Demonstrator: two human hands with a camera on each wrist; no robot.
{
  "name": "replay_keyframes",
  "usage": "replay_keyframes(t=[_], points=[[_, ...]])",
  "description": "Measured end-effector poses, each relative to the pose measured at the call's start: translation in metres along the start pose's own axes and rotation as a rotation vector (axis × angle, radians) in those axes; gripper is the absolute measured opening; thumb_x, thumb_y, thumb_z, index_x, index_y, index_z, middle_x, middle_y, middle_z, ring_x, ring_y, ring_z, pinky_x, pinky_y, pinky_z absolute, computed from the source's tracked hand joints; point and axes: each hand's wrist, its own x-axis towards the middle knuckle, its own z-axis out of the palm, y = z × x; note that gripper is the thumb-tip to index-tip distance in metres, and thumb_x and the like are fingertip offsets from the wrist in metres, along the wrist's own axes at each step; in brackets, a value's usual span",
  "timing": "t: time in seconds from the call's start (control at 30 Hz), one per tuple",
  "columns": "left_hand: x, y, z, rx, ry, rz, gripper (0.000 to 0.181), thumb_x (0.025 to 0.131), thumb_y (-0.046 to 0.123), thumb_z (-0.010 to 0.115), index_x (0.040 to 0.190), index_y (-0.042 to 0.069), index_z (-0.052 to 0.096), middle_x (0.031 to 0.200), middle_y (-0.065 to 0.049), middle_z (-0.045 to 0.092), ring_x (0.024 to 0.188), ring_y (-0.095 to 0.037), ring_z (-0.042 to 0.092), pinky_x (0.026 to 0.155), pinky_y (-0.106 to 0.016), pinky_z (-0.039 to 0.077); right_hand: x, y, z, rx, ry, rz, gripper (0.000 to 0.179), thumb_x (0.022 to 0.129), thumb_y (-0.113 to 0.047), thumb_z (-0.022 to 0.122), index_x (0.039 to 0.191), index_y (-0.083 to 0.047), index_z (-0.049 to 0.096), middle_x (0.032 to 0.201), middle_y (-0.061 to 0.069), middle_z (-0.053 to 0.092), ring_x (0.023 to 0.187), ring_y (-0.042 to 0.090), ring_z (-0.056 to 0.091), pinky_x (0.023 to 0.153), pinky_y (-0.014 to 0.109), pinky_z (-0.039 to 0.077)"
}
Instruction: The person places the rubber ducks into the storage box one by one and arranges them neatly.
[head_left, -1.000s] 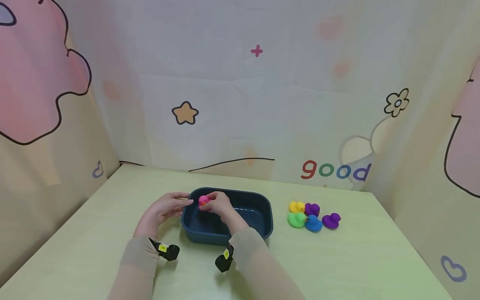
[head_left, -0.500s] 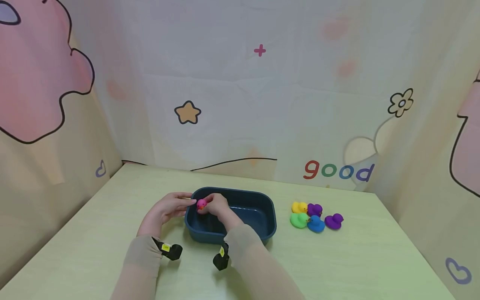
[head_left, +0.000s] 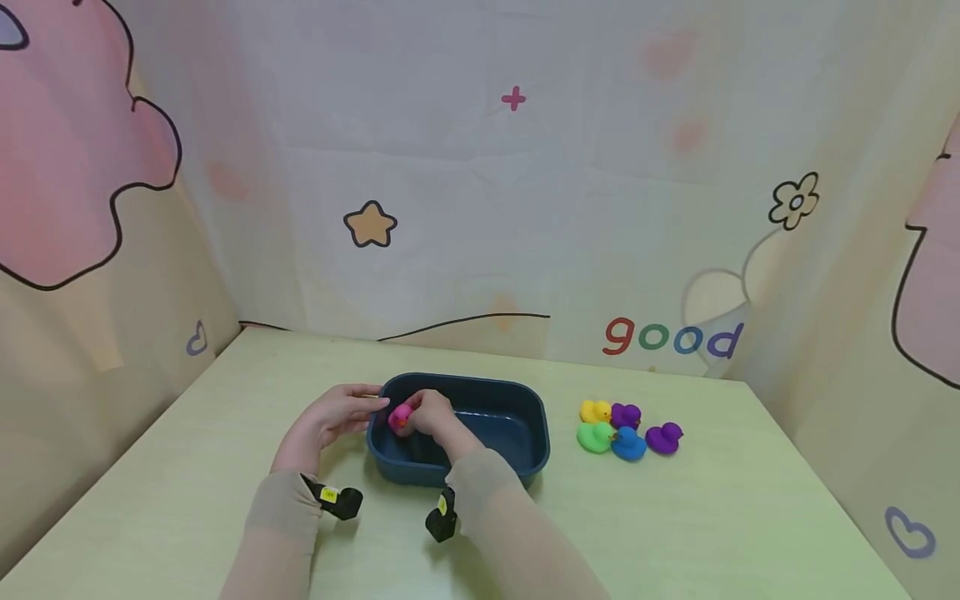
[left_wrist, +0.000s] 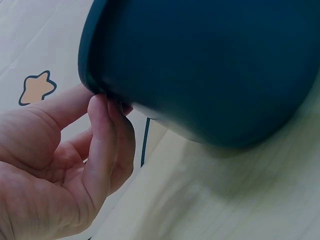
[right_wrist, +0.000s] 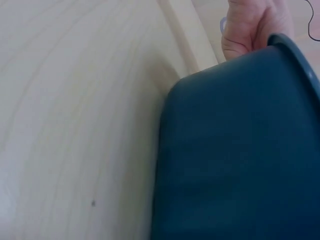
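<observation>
Inside the left end of a dark blue plastic basin (head_left: 495,429), my right hand (head_left: 432,414) pinches a pink rubber duck (head_left: 401,417) low near the basin's wall. My left hand (head_left: 341,414) grips the basin's left rim; in the left wrist view its fingertips (left_wrist: 102,112) curl under the lip of the basin (left_wrist: 210,65). From the right wrist view the basin's outer wall (right_wrist: 240,150) hides my right hand and the duck, while my left hand (right_wrist: 257,27) shows beyond the far corner.
Right of the basin several rubber ducks sit on the pale wooden table (head_left: 675,525): yellow (head_left: 596,412), green (head_left: 595,437), blue (head_left: 628,444) and two purple, one behind (head_left: 626,415) and one at the right (head_left: 664,438). A printed cloth (head_left: 442,275) walls the back and sides.
My right hand has lowered the pink duck deeper into the basin's left end, shifting slightly left. My left hand keeps its place at the rim, and the other ducks have not moved.
</observation>
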Motion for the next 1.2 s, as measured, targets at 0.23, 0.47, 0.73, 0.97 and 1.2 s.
replay_keyframes(t=[0.23, 0.47, 0.73, 0.97, 1.2], points=[[0.001, -0.001, 0.000, -0.006, -0.017, 0.013, 0.060, 0.095, 0.020, 0.065, 0.142, -0.007, 0.041, 0.127, -0.017, 0.062, 0.090, -0.010, 0.065, 0.081, -0.023, 0.055, -0.002, 0.003, -0.013, -0.050, -0.083, -0.053, 0.040, 0.074, 0.000, 0.078, 0.113, -0.004, 0.068, 0.108, 0.015, 0.067, 0.092, 0.025, 0.059, 0.087, 0.041, 0.053], [0.002, -0.003, 0.001, -0.015, -0.019, 0.025, 0.061, 0.094, 0.020, 0.066, 0.142, -0.008, 0.040, 0.121, -0.012, 0.065, 0.089, -0.008, 0.065, 0.078, -0.021, 0.055, -0.012, 0.011, -0.053, -0.057, -0.093, -0.179, 0.044, 0.080, -0.003, 0.075, 0.123, -0.004, 0.063, 0.127, 0.019, 0.061, 0.116, 0.035, 0.058, 0.097, 0.046, 0.050], [0.000, -0.002, 0.000, -0.021, -0.013, 0.028, 0.063, 0.094, 0.020, 0.066, 0.143, -0.008, 0.039, 0.122, -0.012, 0.066, 0.088, -0.006, 0.066, 0.078, -0.021, 0.055, -0.035, 0.028, -0.127, -0.022, -0.156, -0.397, 0.048, 0.086, -0.009, 0.073, 0.131, -0.001, 0.057, 0.134, 0.018, 0.058, 0.119, 0.038, 0.057, 0.098, 0.045, 0.050], [-0.001, -0.001, -0.002, -0.017, -0.027, 0.030, 0.064, 0.094, 0.021, 0.065, 0.144, -0.007, 0.038, 0.126, -0.012, 0.064, 0.095, -0.008, 0.066, 0.080, -0.021, 0.054, -0.057, 0.048, -0.185, 0.001, -0.078, -0.435, 0.047, 0.089, -0.011, 0.070, 0.133, -0.003, 0.055, 0.133, 0.017, 0.057, 0.123, 0.037, 0.053, 0.101, 0.050, 0.047], [0.001, -0.004, -0.002, -0.018, -0.036, 0.025, 0.065, 0.095, 0.022, 0.065, 0.145, -0.007, 0.036, 0.129, -0.012, 0.062, 0.096, -0.007, 0.065, 0.082, -0.021, 0.053, -0.071, 0.088, -0.240, -0.017, 0.050, -0.423, 0.043, 0.093, -0.013, 0.066, 0.133, -0.003, 0.053, 0.134, 0.018, 0.056, 0.125, 0.037, 0.051, 0.104, 0.055, 0.042]])
